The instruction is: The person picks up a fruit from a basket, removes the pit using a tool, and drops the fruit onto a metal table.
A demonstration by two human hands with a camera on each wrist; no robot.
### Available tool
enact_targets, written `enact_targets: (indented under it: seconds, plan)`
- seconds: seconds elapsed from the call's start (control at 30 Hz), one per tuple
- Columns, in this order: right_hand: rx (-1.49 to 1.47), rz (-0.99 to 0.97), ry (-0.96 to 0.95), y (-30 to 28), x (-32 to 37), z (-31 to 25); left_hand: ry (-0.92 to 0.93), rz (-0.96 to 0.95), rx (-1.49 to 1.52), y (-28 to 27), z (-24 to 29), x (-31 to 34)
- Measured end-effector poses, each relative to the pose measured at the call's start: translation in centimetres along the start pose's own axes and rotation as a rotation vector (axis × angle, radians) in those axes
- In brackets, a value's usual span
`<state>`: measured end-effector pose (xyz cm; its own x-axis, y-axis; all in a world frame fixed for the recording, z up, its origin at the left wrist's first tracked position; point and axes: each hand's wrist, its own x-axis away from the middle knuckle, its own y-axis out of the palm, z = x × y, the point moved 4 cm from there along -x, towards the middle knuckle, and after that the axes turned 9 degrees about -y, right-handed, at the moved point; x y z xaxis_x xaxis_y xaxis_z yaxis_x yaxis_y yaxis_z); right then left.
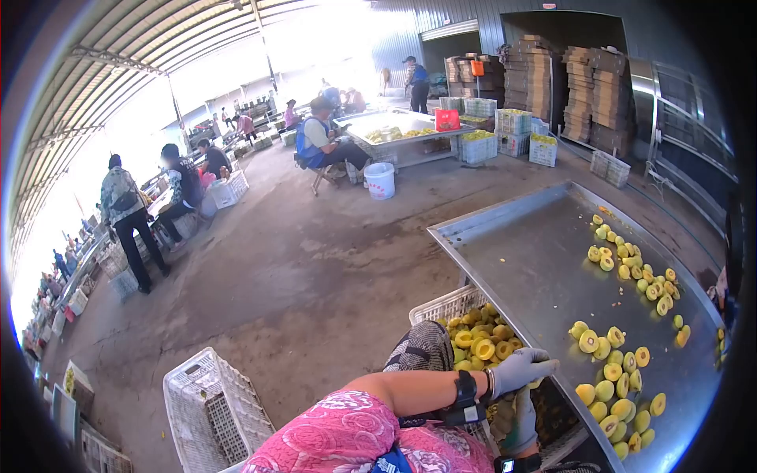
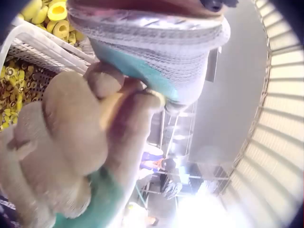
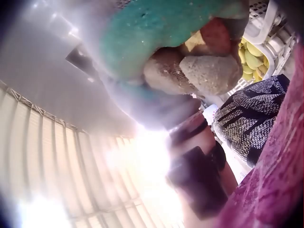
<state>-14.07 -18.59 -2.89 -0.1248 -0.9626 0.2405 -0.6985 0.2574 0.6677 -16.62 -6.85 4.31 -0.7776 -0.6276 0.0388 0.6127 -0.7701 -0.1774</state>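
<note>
A yellow fruit piece (image 2: 113,105) is gripped in the curled fingers (image 2: 71,123) of the gloved left hand (image 1: 520,369), which is held over the edge of a white plastic lattice crate (image 1: 443,306) heaped with cut yellow fruit halves (image 1: 482,340). The gloved right hand (image 1: 516,424) is held close beneath it. Its fingers (image 3: 209,73) are curled, but whether anything is gripped cannot be told. More yellow fruit pieces (image 1: 615,386) are scattered over the grey sheet-metal tabletop (image 1: 528,252) beside the crate.
</note>
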Motion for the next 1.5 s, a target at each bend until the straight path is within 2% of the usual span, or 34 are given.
enact_targets:
  seconds: [0.03,0.07,0.17,0.27,0.37,0.4,0.5,0.53,0.63,0.73,0.8,0.87,0.97,1.03,1.07,1.1,1.13,1.17,1.2,1.23,1.3,1.37,1.5]
  plan:
    - [-0.027,-0.036,0.024,0.1,0.2,-0.2,-0.129,-0.114,0.129,0.0,-0.2,-0.4]
    - [-0.055,-0.07,0.046,0.2,0.4,-0.4,-0.193,-0.17,0.098,-0.5,1.3,0.4]
    - [-0.249,-0.227,0.136,0.7,0.9,-0.5,-0.176,-0.282,0.122,-0.4,0.7,0.1]
    - [-0.273,-0.262,0.135,1.2,1.2,-0.8,-0.183,-0.368,0.397,-0.1,-0.6,-0.4]
    - [-0.243,-0.246,0.162,-0.1,0.7,-0.4,-0.141,-0.355,0.333,-0.2,-1.1,-0.4]
    - [-0.263,-0.26,0.158,-0.4,0.6,-0.3,-0.124,-0.361,0.238,-0.4,-0.9,-0.4]
    - [-0.053,-0.115,0.133,-1.4,0.3,-0.1,-0.161,-0.299,-0.23,-1.8,1.6,0.9]
    - [-0.15,-0.113,0.218,-1.2,0.3,0.2,-0.202,-0.323,-0.356,-2.1,3.4,2.0]
    - [-0.125,0.035,0.152,0.1,1.1,0.1,-0.183,-0.273,-0.169,-1.5,1.1,1.6]
    - [-0.078,-0.012,0.054,1.3,1.7,0.2,-0.201,-0.239,0.033,-0.8,-1.2,1.5]
    - [-0.072,-0.039,0.071,2.0,2.0,0.1,-0.237,-0.224,0.121,-0.8,-1.6,1.7]
    - [-0.087,-0.057,0.104,2.0,2.2,0.3,-0.279,-0.194,0.159,-0.8,-1.8,2.0]
    - [-0.237,-0.075,0.219,1.6,1.7,0.8,-0.266,-0.193,0.439,-0.1,-3.2,1.5]
    - [-0.462,-0.075,0.348,0.9,1.6,1.1,-0.283,-0.058,0.326,-0.5,-4.1,1.3]
    - [-0.501,-0.257,0.37,-0.8,0.8,2.4,-0.228,-0.045,0.283,-0.5,-5.1,0.9]
    - [-0.302,-0.333,0.366,0.2,1.1,1.8,-0.174,-0.029,0.24,-0.6,-6.0,0.4]
    - [-0.176,-0.212,0.326,1.6,1.5,0.8,-0.21,-0.043,0.391,-0.7,-5.8,0.6]
    - [-0.199,-0.205,0.33,1.7,1.4,1.0,-0.31,-0.054,0.513,-0.4,-6.7,0.2]
    - [-0.148,-0.124,0.285,1.5,1.5,0.9,-0.224,-0.088,0.673,-0.2,-6.1,0.3]
    - [-0.384,-0.425,0.293,1.1,0.9,1.9,-0.29,-0.16,0.761,0.3,-6.5,0.4]
    - [-0.326,-0.179,0.238,1.9,1.5,0.7,-0.368,-0.191,0.866,0.8,-7.7,0.0]
    - [-0.335,-0.149,0.181,0.8,1.7,1.2,-0.426,-0.119,0.918,1.4,-6.2,0.9]
    - [-0.361,-0.195,0.164,-0.1,1.4,1.6,-0.451,-0.139,0.941,1.6,-6.9,0.7]
